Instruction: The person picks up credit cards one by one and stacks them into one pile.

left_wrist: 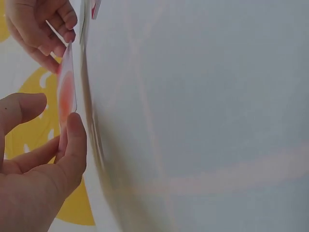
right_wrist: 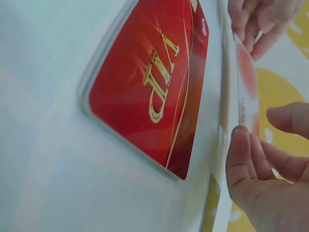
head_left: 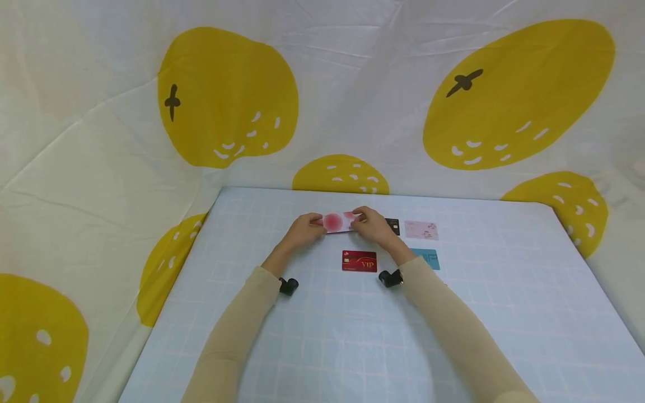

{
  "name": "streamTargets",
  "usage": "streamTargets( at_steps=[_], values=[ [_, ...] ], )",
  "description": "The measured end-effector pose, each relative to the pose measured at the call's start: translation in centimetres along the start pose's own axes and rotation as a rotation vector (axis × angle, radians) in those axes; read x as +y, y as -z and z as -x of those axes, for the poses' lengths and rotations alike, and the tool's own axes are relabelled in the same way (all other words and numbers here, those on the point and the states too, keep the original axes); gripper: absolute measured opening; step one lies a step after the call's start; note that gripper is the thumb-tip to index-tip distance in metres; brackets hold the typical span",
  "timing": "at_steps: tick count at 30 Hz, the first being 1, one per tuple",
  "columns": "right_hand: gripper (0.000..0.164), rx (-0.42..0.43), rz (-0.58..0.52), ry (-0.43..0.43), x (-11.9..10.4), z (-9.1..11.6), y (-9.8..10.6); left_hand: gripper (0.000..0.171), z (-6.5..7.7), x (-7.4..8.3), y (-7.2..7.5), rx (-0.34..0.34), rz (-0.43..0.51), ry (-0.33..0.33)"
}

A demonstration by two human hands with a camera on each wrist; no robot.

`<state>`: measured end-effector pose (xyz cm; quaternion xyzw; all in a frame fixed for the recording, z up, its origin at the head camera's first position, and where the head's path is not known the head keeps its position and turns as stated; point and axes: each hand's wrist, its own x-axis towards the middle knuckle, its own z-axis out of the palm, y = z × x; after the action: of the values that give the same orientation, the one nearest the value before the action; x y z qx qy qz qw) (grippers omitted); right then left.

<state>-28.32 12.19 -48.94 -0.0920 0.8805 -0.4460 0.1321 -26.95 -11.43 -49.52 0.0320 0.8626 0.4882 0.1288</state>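
A white card with pink-red circles (head_left: 333, 223) is stretched between both hands near the far side of the table. My left hand (head_left: 304, 230) pinches its left end, and my right hand (head_left: 372, 225) pinches its right end. Seen from the left wrist, the card (left_wrist: 67, 92) shows almost edge-on between the fingers. Nearer to me lies a red VIP card (head_left: 359, 261), which fills much of the right wrist view. Behind the right hand a black card (head_left: 395, 226) is partly hidden. The right forearm partly covers a blue card (head_left: 427, 258).
A pale pink floral card (head_left: 421, 230) lies right of the black one. The table (head_left: 332, 347) has a light blue grid cover. A white cloth with yellow fruit shapes (head_left: 229, 95) hangs behind and on the left. Black wrist cameras (head_left: 289, 286) sit at both cuffs.
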Motion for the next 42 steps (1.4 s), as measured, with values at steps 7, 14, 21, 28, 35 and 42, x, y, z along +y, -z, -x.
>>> streamTargets(
  at_steps=[7, 14, 21, 28, 35, 42],
  values=[
    [0.045, 0.011, -0.007, 0.023, -0.1, 1.3, 0.6, 0.055, 0.7, 0.4, -0.2, -0.03, 0.055, -0.006],
    [0.044, 0.019, -0.069, 0.032, -0.3, 3.5, 1.2, 0.057, 1.9, 0.8, -0.8, -0.05, 0.084, -0.072],
    [0.042, 0.03, -0.104, 0.05, -0.2, 5.6, 1.5, 0.058, 3.2, 1.4, -1.3, -0.062, 0.073, -0.07],
    [0.041, 0.043, -0.129, 0.04, 0.1, 7.1, 1.5, 0.056, 4.1, 1.4, -1.9, -0.088, 0.079, -0.106],
    [0.038, 0.037, -0.121, 0.046, 0.7, 8.4, 1.5, 0.057, 4.7, 1.0, -2.5, -0.112, 0.08, -0.123],
    [0.04, 0.029, -0.093, 0.018, 1.3, 9.3, 1.4, 0.056, 5.2, 0.9, -3.0, -0.141, 0.064, -0.118]
  ],
)
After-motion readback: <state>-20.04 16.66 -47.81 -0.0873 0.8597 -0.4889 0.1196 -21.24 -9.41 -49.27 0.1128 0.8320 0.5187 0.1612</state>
